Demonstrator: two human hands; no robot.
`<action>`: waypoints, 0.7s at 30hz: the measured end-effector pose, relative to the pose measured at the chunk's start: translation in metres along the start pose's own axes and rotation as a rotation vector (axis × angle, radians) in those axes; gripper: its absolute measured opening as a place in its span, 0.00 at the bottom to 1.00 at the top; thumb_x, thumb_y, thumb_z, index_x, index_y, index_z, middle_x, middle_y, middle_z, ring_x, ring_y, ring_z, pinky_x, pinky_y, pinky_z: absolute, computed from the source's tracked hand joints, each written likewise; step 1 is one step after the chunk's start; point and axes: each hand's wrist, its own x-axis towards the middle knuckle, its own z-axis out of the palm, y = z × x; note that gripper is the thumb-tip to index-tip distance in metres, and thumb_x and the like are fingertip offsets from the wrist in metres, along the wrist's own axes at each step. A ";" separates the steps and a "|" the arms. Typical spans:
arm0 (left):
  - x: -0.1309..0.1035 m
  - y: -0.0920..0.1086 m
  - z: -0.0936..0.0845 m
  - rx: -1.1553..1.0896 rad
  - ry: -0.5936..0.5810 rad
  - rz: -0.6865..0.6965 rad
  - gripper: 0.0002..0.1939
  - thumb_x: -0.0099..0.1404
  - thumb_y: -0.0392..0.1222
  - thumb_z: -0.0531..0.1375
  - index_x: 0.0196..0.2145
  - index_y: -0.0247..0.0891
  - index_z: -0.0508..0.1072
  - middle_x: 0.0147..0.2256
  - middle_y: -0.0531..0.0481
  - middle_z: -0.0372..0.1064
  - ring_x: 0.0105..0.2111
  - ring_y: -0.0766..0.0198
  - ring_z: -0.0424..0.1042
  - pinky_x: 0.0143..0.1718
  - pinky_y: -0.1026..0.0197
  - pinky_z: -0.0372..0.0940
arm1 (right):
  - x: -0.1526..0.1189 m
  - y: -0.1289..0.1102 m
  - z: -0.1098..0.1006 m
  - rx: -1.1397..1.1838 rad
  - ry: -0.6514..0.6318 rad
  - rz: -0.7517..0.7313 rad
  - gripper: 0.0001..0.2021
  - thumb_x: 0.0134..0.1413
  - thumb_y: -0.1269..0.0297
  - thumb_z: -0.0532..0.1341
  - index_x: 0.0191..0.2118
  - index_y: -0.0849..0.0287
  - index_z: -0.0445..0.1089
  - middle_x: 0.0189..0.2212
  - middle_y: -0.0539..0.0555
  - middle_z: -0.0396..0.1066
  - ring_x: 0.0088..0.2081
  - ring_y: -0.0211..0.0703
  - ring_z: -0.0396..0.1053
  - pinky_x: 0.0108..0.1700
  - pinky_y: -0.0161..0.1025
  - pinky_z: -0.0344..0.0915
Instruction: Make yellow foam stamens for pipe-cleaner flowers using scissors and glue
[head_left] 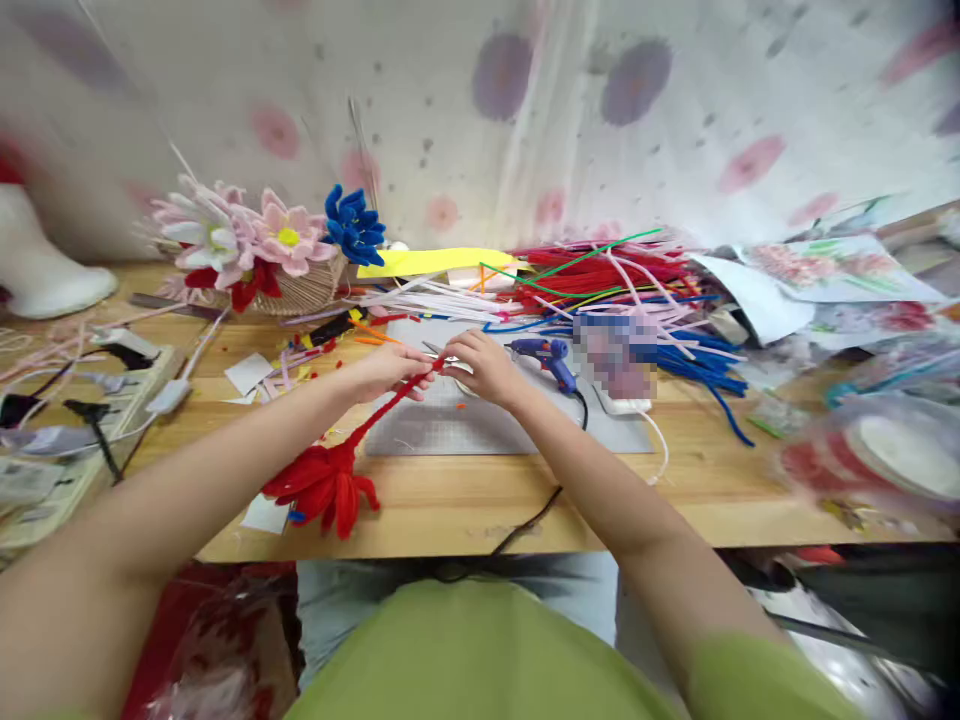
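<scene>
A red fuzzy flower (330,485) hangs head down over the front left part of the table, its red stem (382,412) rising to the right towards both hands. My left hand (396,370) is closed round the upper stem. Close beside it, my right hand (480,366) pinches the stem's far end with bent fingers. Both hands are above a grey cutting mat (420,435). Scissors (433,349) lie partly hidden behind the fingers. To the right of my right hand rests a blue glue gun (546,357).
Behind the mat lie red pipe cleaners (607,272) and blue ones (697,366). Pink flowers (289,235) and a blue flower (354,225) stand at the back left. A power strip (127,425) is at the left, a plastic tub (877,448) at the right. A black cord (529,525) crosses the front edge.
</scene>
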 end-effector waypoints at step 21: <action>-0.007 0.003 0.003 -0.011 -0.139 -0.085 0.19 0.54 0.45 0.66 0.39 0.35 0.65 0.31 0.47 0.72 0.30 0.64 0.73 0.31 0.61 0.66 | 0.007 0.000 -0.020 0.695 -0.129 0.350 0.10 0.47 0.58 0.65 0.29 0.60 0.70 0.27 0.51 0.68 0.30 0.36 0.62 0.35 0.35 0.59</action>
